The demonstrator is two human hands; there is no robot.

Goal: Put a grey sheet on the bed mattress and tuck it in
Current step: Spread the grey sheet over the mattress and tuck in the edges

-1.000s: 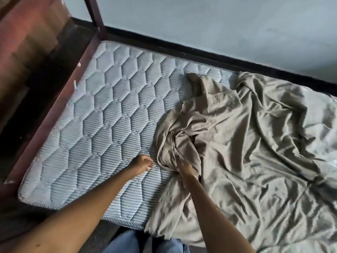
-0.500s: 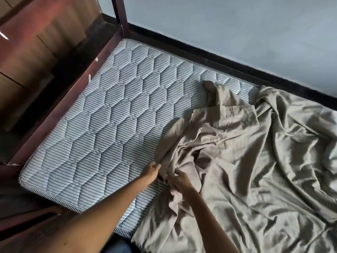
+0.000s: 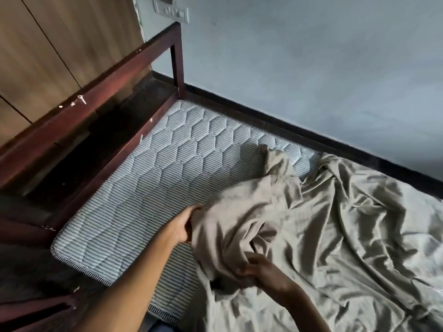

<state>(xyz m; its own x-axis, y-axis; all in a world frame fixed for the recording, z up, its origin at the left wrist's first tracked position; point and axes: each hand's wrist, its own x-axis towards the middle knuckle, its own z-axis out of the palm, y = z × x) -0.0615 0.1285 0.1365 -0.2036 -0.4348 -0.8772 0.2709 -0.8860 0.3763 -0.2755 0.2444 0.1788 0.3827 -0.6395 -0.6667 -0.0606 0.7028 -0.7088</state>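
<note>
Where the sheet (image 3: 335, 224) ends, quilted mattress (image 3: 167, 168) shows.

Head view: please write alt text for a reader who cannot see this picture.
The left hand and the right hand each grip a bunch of a crumpled grey sheet, which covers the right part of a striped, hexagon-quilted mattress. The mattress lies in a dark wooden bed frame beside a pale wall.

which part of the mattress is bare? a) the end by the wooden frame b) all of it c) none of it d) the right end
a: the mattress shows its hexagon quilting next to the frame, while the sheet lies bunched over the right part.
</note>
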